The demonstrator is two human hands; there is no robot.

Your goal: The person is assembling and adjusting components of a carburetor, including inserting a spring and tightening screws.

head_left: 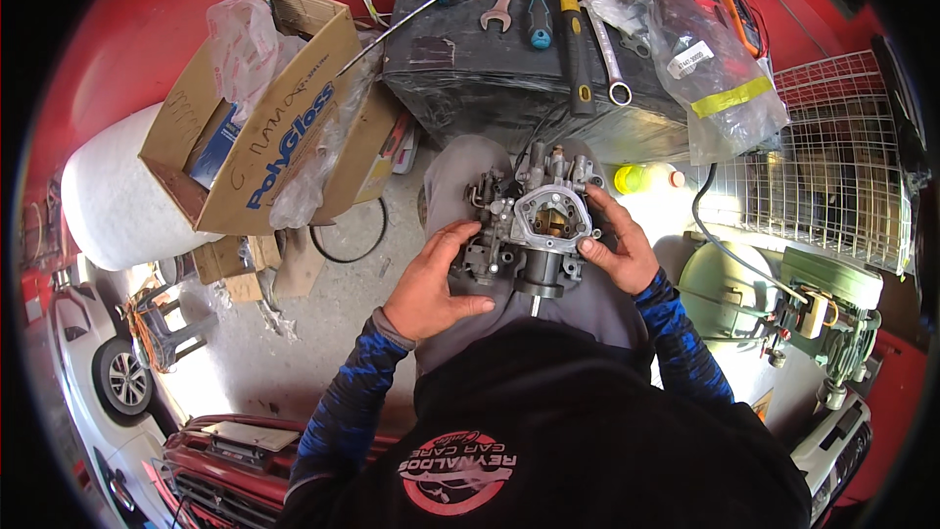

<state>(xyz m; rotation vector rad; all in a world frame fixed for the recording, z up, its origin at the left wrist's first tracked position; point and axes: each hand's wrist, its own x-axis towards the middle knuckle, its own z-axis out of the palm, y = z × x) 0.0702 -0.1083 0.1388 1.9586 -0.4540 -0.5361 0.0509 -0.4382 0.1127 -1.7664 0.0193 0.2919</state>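
Observation:
A grey metal fuel injection pump point(550, 217) rests across my lap, its upper housing uncovered so that brass-coloured parts show inside. Its dark round hub and thin shaft point toward me, with several metal fittings at the far end. My left hand point(441, 284) steadies the lever-and-spring side, fingers curled against it and thumb stretched out apart. On the other side, my right hand point(623, 247) grips the housing, thumb by the near right corner and fingers along the far right edge. The undersides of both the pump and my fingers are hidden.
Ahead stands a dark plastic-wrapped box point(441, 59) bearing screwdrivers point(540, 15), wrenches point(604, 49), a yellow-and-black-handled tool point(571, 29) and a clear plastic bag point(715, 69). An open cardboard box point(264, 127) is at left. A wire rack point(822, 157) and green compressor point(832, 304) stand right.

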